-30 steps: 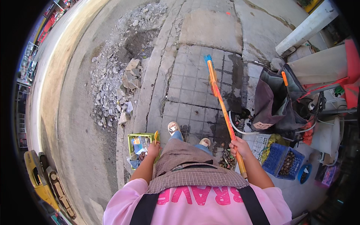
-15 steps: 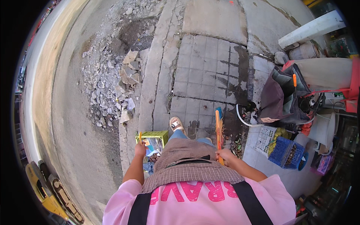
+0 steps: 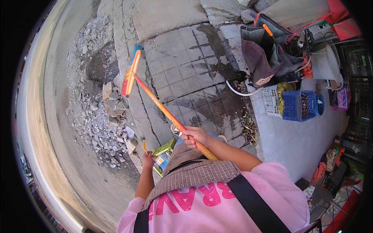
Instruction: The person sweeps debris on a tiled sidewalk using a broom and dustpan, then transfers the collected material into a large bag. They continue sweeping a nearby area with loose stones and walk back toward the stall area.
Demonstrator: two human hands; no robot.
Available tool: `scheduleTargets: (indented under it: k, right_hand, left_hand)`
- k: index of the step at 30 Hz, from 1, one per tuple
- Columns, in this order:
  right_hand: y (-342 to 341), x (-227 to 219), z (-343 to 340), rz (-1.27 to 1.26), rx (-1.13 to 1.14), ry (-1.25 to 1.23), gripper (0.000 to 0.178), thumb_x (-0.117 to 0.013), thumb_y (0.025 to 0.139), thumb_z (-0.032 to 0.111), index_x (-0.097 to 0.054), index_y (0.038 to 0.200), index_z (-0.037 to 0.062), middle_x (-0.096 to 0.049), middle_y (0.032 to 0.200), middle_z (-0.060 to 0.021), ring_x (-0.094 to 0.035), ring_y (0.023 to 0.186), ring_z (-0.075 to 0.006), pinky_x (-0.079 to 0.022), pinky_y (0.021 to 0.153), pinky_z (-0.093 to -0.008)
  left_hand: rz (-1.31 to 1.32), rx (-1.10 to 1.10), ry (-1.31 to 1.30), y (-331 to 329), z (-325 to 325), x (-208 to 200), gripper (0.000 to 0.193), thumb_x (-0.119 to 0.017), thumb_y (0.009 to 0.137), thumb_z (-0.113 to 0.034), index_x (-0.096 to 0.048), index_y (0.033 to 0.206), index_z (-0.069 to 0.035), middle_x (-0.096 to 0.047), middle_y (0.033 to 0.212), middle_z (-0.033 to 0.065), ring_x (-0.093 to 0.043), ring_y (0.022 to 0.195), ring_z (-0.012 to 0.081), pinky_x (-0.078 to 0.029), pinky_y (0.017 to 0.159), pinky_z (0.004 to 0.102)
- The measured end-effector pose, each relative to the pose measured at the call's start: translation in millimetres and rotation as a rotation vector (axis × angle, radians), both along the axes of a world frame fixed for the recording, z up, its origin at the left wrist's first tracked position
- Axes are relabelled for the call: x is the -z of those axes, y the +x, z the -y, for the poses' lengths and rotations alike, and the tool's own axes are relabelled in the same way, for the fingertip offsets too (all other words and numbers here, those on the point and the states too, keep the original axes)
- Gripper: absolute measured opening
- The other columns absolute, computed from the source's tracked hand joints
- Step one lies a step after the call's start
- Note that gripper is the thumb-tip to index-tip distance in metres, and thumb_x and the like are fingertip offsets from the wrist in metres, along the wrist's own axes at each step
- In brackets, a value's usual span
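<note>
My right hand (image 3: 195, 136) is closed round the orange handle of a broom (image 3: 159, 104). The handle slants away to the far left, and the broom head, with red, yellow and blue bristles, is over the pavement edge by the rubble. Lower left, my left hand (image 3: 147, 159) is closed on a slim yellow tool (image 3: 144, 146) with a dark tip; its kind is unclear. Beside that hand is a green plastic crate (image 3: 168, 146) with packets in it, partly hidden by my checked apron (image 3: 202, 171).
Broken rubble (image 3: 97, 112) lies along the pavement at left. On the right are a dark open bag (image 3: 258, 58), a white hose (image 3: 237, 92), a white basket (image 3: 271, 101) and a blue basket (image 3: 293, 106). Nutshell-like scraps (image 3: 248, 124) lie by the raised tiled floor (image 3: 279, 139).
The broom has swung from near upright on my right to far left, its head now by the rubble. My right hand has moved left and forward; the view has turned.
</note>
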State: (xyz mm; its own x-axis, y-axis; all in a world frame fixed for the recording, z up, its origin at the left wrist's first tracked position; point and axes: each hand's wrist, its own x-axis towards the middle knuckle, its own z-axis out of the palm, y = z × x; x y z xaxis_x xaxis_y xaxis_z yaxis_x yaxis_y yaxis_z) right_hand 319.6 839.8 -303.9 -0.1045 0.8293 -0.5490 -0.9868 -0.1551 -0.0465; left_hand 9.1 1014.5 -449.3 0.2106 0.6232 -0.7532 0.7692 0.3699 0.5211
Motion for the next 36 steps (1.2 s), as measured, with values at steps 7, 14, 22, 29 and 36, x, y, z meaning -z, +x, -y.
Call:
scheduleTargets:
  k: [7,14,22,29,36]
  right_hand:
    - [25.5,-32.5,130.8,0.337,-0.109,-0.124,0.049,-0.047,0.087,0.008,-0.031,0.134,0.0112,-0.046,0.071,-0.0022,-0.043,0.045,-0.0068,-0.037,0.037,-0.0225]
    - [-14.3,-49.3,372.0,0.498,-0.074,-0.508,0.046,-0.050,0.080,0.003,-0.038,0.124,0.0089,-0.045,0.068,-0.0023,-0.044,0.045,-0.0097,-0.037,0.039,-0.0252]
    - [-105.0,-93.0,556.5,0.230,0.238,-1.066,0.021,-0.051,0.081,0.003,-0.045,0.100,0.0038,-0.049,0.069,-0.0067,-0.047,0.051,-0.0148,-0.040,0.046,-0.0275]
    - [-178.0,51.9,641.2,-0.055,0.818,-1.160,0.011,-0.051,0.081,0.008,-0.044,0.074,0.0055,-0.046,0.057,-0.0062,-0.045,0.042,-0.0168,-0.038,0.038,-0.0314]
    - [-175.2,141.2,525.3,0.087,0.633,-1.103,0.024,-0.048,0.077,0.001,-0.033,0.094,0.0099,-0.042,0.057,-0.0077,-0.046,0.045,-0.0192,-0.039,0.039,-0.0362]
  left_hand:
    - [0.288,0.093,0.041,133.3,26.3,-67.3,0.018,-0.040,0.093,-0.011,-0.050,0.104,-0.004,-0.062,0.075,0.0086,-0.050,0.047,0.0112,-0.042,0.043,0.0235]
    - [-0.122,0.260,0.066,53.0,120.9,12.0,0.017,-0.045,0.089,-0.015,-0.054,0.096,-0.003,-0.063,0.067,0.0106,-0.057,0.047,0.0187,-0.044,0.037,0.0302]
    - [-0.033,0.494,-0.011,117.9,211.8,10.7,0.019,-0.047,0.088,-0.015,-0.055,0.097,0.000,-0.063,0.068,0.0130,-0.057,0.047,0.0198,-0.044,0.041,0.0320]
    - [0.241,0.717,-0.110,257.6,296.1,-66.8,0.016,-0.041,0.092,-0.012,-0.051,0.103,-0.004,-0.062,0.075,0.0073,-0.051,0.051,0.0117,-0.043,0.045,0.0245]
    - [0.120,1.018,0.048,187.9,239.6,-54.3,0.018,-0.043,0.089,-0.011,-0.052,0.103,-0.004,-0.061,0.072,0.0063,-0.049,0.046,0.0119,-0.042,0.045,0.0264]
